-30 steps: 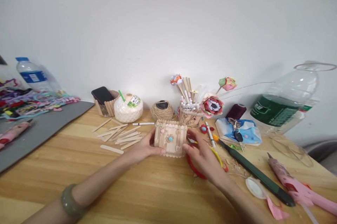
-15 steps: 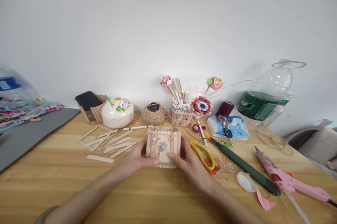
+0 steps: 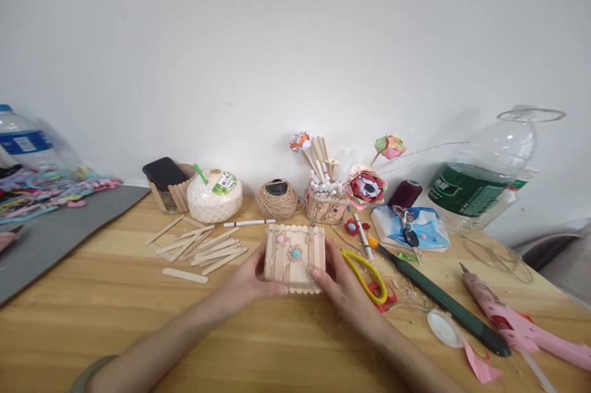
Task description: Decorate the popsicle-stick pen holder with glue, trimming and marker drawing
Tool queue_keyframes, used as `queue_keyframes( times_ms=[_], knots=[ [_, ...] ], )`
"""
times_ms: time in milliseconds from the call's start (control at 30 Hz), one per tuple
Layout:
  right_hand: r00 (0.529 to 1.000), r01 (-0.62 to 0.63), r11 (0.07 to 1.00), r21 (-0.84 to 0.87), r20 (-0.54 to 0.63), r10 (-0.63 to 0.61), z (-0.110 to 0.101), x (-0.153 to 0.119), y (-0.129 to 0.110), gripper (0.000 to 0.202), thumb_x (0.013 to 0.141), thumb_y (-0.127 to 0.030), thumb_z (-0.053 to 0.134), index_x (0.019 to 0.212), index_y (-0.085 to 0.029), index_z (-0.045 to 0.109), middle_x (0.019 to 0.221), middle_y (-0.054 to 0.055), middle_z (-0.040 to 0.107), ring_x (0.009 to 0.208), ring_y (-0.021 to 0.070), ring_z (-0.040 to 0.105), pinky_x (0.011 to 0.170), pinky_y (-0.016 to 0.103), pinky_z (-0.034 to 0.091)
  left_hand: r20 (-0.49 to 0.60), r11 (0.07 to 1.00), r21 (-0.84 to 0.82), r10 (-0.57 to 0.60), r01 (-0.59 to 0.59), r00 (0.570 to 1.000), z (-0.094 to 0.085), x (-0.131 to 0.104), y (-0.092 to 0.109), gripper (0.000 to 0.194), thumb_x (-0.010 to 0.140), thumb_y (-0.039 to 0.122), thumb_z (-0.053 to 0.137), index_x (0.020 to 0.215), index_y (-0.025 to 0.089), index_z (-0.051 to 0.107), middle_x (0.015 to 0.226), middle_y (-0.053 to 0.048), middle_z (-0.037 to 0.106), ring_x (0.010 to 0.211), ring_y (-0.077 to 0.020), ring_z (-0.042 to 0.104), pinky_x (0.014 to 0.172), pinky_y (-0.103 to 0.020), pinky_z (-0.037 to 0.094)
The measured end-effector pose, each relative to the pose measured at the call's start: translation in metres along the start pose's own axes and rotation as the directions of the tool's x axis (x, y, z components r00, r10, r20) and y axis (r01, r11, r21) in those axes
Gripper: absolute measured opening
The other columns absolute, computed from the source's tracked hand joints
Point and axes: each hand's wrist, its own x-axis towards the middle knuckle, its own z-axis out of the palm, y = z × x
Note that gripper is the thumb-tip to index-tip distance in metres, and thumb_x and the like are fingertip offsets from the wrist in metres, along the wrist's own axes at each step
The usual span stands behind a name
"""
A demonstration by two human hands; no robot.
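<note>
One wooden desk (image 3: 258, 353) is stretching beneath a craft-stick box (image 3: 287, 271), which the left hand (image 3: 249, 285) and right hand (image 3: 340, 283) are grasping from opposite sides, near the middle. For a steady hold, both should be pressing evenly and lightly, sparing the blue-centred flower (image 3: 296, 254) and smaller pink bead (image 3: 280, 239).

Flower-decorated wooden stick box (image 3: 302, 262)

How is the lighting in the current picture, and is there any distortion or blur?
Head view: soft, fairly even light on the wall, a faint shadow beside the large green-labelled bottle; head view: that bottle leans outward and looks stretched, likely wide-angle distortion; head view: the stick box is reasonably clear, small bottle print too soft to read.
</note>
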Motion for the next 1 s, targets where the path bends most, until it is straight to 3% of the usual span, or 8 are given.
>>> queue_keyframes(
  times_ms=[200,367,667,833,1000],
  knots=[
    [0.996,-0.005,0.976,-0.219,-0.085,-0.014,-0.006,-0.002,0.001,0.064,0.088,-0.062,0.034,0.136,-0.02,0.038,0.142,0.01,0.045,0.132,0.025,0.037,0.11,0.039,0.028,0.024,0.999,0.025,0.03,-0.03,0.999,-0.002,0.003,-0.005,0.104,0.049,0.042,0.085,0.134,0.015,0.032,0.145,-0.019,0.035,0.132,-0.035,0.033,0.108,-0.046,0.028],
    [0.99,-0.046,0.975,-0.218,-0.138,0.016,-0.01,0.001,0.01,0.057,0.091,-0.057,0.03,0.133,-0.02,0.044,0.14,0.009,0.047,0.132,0.0233,0.037,0.11,0.039,0.027,0.019,0.999,0.033,0.022,-0.023,1.0,-0.003,0.003,-0.006,0.108,0.049,0.044,0.085,0.136,0.015,0.03,0.144,-0.018,0.036,0.132,-0.0348,0.033,0.109,-0.046,0.026],
    [0.969,-0.045,0.979,-0.201,-0.248,-0.006,-0.012,0.009,0.01,0.028,0.089,-0.036,0.044,0.108,-0.02,0.058,0.112,0.008,0.065,0.103,0.0223,0.06,0.089,0.035,0.046,0.005,0.999,0.043,0.006,-0.006,1.0,-0.001,0.002,-0.006,0.112,0.047,0.046,0.085,0.136,0.012,0.026,0.144,-0.021,0.035,0.131,-0.0349,0.034,0.109,-0.045,0.027],
    [0.965,-0.049,0.975,-0.216,-0.262,-0.01,-0.012,0.009,0.003,0.022,0.086,-0.033,0.046,0.095,-0.019,0.06,0.099,0.006,0.067,0.093,0.0216,0.062,0.081,0.032,0.048,0.011,0.999,0.034,0.012,-0.012,1.0,-0.001,0.0,-0.01,0.118,0.047,0.043,0.085,0.138,0.013,0.016,0.147,-0.023,0.026,0.133,-0.034,0.031,0.11,-0.044,0.025],
    [0.951,-0.048,0.962,-0.268,-0.307,-0.037,-0.015,0.009,-0.002,0.022,0.084,-0.035,0.042,0.077,-0.02,0.054,0.072,0.002,0.061,0.072,0.0193,0.059,0.067,0.03,0.047,0.025,0.996,0.079,-0.037,0.035,0.999,0.002,-0.004,-0.013,0.117,0.048,0.035,0.086,0.138,0.016,0.014,0.144,-0.022,0.033,0.13,-0.0343,0.036,0.108,-0.046,0.027]
  ],
)
